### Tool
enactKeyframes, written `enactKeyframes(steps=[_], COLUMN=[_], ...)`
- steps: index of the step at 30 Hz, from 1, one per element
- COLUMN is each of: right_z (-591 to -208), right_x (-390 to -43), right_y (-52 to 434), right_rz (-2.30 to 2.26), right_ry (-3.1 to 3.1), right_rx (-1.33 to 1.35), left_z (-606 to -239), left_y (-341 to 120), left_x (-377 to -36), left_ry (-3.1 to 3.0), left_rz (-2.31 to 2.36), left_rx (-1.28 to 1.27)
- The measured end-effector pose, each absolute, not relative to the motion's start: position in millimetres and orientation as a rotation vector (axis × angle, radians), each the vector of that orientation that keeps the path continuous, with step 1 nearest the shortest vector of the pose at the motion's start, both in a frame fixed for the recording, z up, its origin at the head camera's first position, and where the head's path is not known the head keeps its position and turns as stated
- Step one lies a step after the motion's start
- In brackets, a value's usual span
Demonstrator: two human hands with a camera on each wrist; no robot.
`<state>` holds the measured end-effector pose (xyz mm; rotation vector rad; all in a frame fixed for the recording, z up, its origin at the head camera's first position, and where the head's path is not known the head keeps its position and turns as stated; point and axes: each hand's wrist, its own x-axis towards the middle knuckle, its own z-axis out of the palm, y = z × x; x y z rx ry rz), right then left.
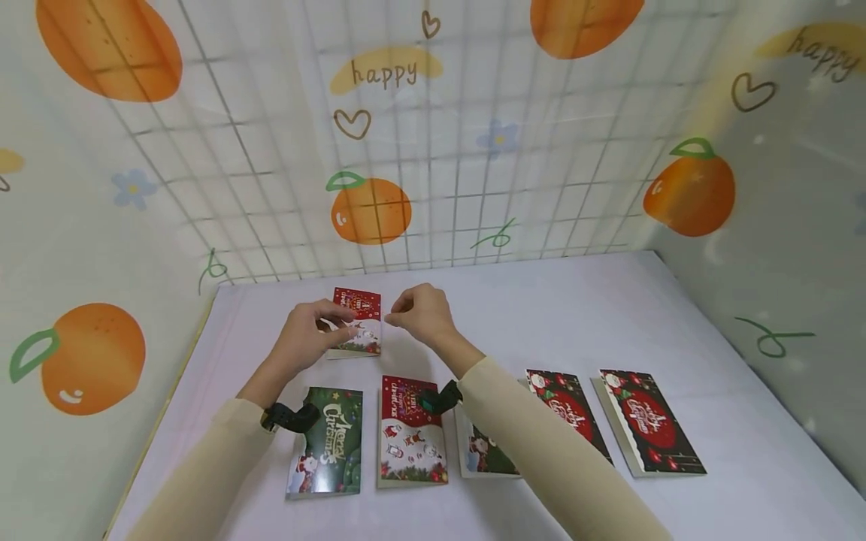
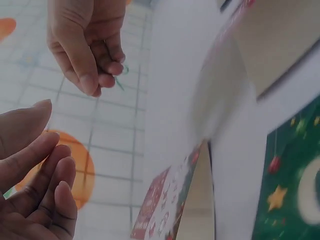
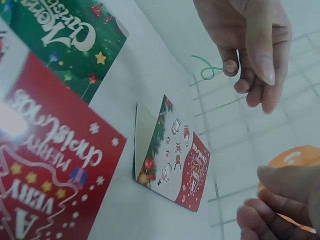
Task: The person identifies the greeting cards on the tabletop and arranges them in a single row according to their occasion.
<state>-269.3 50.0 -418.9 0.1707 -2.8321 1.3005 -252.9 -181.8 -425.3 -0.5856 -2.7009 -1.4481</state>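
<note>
A folded red-and-white Christmas card (image 1: pixel 366 328) stands alone at the back of the table; in the right wrist view the same card (image 3: pixel 172 155) shows its fold slightly spread. My left hand (image 1: pixel 313 331) is just in front of its left side, thumb and fingers apart and relaxed. To the card's right hovers my right hand (image 1: pixel 425 311), fingers loosely bent. Neither hand holds anything in the left wrist view, where my left hand (image 2: pixel 37 185) and right hand (image 2: pixel 87 45) both hang in the air above the tabletop.
Nearer me stands a row of folded cards: a green one (image 1: pixel 336 439), a red-and-white one (image 1: pixel 411 432), another green one (image 1: pixel 480 454) partly behind my right sleeve, and two black-and-red ones (image 1: pixel 571 406), (image 1: pixel 652 424). A patterned curtain (image 1: pixel 446 150) over a grid encloses the table.
</note>
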Motion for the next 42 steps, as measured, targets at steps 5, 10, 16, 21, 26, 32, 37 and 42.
enactKeyframes(steps=[5, 10, 16, 21, 26, 32, 37, 42], right_z=[-421, -424, -430, -436, -440, -447, -455, -462], right_x=[-260, -251, -240, -230, -222, -213, -206, -199], right_y=[61, 70, 79, 85, 89, 95, 100, 105], right_rz=[1.298, 1.322, 1.362, 1.375, 1.391, 1.460, 1.526, 1.532], right_ry=[-2.849, -2.859, -2.853, -2.852, -2.837, -2.798, -2.777, -2.773], right_rx=[0.167, 0.157, 0.158, 0.174, 0.198, 0.207, 0.207, 0.210], left_z=[-431, -443, -456, -467, -478, -487, -493, -498], left_y=[-173, -166, -157, -150, -145, -140, -138, -136], left_x=[-244, -238, -232, -226, -222, -218, -213, -209], left_ry=[-2.686, -2.692, -2.697, -2.707, -2.684, -2.678, -2.705, -2.710], left_rz=[-1.542, -1.622, -1.672, -1.715, -1.782, -1.781, -1.781, -1.810], left_rx=[-0.607, -0.603, -0.596, -0.582, -0.550, -0.521, -0.483, -0.481])
